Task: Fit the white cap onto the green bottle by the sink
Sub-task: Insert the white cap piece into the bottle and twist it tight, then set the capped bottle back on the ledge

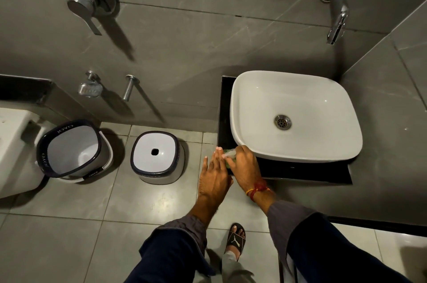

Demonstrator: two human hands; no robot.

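Note:
The green bottle [228,163] stands on the black counter [300,173] at the front left corner of the white sink [295,116]; only slivers of green show between my hands. My right hand [245,167] reaches over its top, fingers closed on the white cap [228,155], which sits at the bottle's top. My left hand [215,175] presses flat against the bottle's left side, fingers extended. Whether the cap is seated on the neck is hidden by my fingers.
A wall tap [336,12] hangs above the sink. On the floor to the left are a white bucket [74,151] and an upturned white stool [157,158], beside a toilet [13,151]. A foot in a black sandal [235,240] stands below my hands.

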